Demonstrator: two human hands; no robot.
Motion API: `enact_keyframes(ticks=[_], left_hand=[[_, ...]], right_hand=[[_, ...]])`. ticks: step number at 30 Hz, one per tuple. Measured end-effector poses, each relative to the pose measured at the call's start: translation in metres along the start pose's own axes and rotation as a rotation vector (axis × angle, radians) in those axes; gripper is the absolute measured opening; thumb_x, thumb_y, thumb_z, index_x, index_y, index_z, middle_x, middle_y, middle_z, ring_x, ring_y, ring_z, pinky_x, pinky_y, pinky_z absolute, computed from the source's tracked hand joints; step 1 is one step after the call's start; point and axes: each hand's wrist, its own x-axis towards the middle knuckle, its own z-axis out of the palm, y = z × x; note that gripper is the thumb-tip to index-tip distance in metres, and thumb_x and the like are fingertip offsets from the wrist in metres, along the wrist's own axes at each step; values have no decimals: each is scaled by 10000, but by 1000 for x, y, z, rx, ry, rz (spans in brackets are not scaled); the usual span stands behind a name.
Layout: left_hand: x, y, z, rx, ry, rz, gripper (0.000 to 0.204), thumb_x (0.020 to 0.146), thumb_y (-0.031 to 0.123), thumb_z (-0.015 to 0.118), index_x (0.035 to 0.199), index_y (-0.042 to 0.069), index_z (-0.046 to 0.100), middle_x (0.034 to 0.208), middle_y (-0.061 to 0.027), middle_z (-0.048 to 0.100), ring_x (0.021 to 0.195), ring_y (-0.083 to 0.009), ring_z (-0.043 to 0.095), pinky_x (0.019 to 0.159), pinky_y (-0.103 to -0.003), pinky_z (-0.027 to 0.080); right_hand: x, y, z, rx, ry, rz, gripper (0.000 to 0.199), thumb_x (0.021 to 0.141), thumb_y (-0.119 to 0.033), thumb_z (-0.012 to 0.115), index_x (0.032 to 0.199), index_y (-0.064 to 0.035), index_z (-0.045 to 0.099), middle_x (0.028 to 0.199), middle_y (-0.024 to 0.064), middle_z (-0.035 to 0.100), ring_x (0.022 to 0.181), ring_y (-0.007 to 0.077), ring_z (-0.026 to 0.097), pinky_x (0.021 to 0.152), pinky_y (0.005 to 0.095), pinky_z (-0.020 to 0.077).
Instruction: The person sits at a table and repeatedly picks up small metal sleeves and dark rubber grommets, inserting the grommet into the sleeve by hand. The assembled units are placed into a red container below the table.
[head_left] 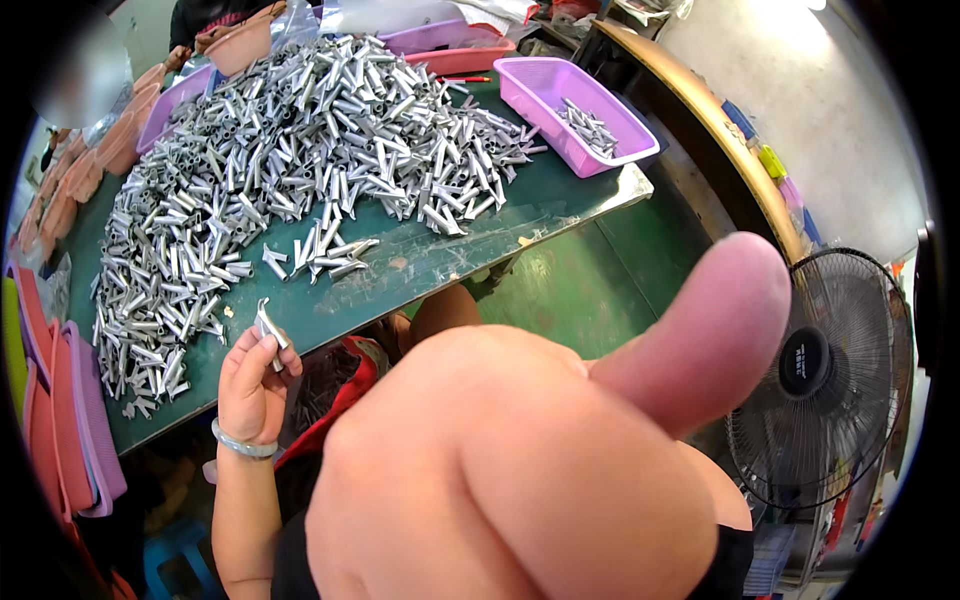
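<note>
My left hand [255, 385] pinches a short silver metal tube piece [268, 330] between thumb and fingertips, just off the near edge of the green table [420, 265]. The piece looks light, stiff and smooth, likely slippery, so I judge a grip across its middle holds best, away from the cut ends. My right hand [560, 450] is raised close to the camera, thumb stuck out; whether it holds anything I cannot tell. Beyond lies a small loose cluster of tubes [320, 255], then the big heap of silver tubes [300, 140], and a shallow purple plastic tray [620, 120] with a few pieces.
</note>
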Motion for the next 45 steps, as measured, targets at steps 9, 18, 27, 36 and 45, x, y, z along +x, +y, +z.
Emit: enact_keyframes(ticks=[9,18,27,36,45], left_hand=[[4,2,4,-31,-42,-14,185,890,84,581,1057,6,603,901,-64,636,818,-150,590,742,-278,463],[-9,13,4,13,25,7,188,887,73,587,1063,13,615,908,-56,657,813,-130,615,737,-257,490],[-11,11,0,96,39,71,172,869,75,628,1030,14,621,892,-42,662,769,-106,624,725,-242,502],[-9,7,1,178,20,132,149,885,66,611,1022,13,629,900,-50,674,793,-106,636,741,-239,506],[-9,11,1,213,4,96,131,933,106,538,962,16,628,860,-38,668,753,-92,617,709,-239,505]], right_hand=[[-12,11,-41,-129,11,30,659,991,-531,204,695,-34,520,626,81,509,574,205,487,660,430,523],[-67,15,-113,-1434,571,786,121,868,-106,626,880,14,621,783,5,592,744,78,527,708,246,444],[-70,36,-126,-1178,634,874,177,867,-83,618,952,72,632,869,82,638,797,114,612,731,250,491],[-80,36,-137,-1007,701,840,169,881,-78,588,986,43,643,877,37,656,795,80,588,735,232,483],[-78,36,-137,-969,732,867,148,894,-85,563,941,29,644,850,36,660,767,75,585,707,224,466]])
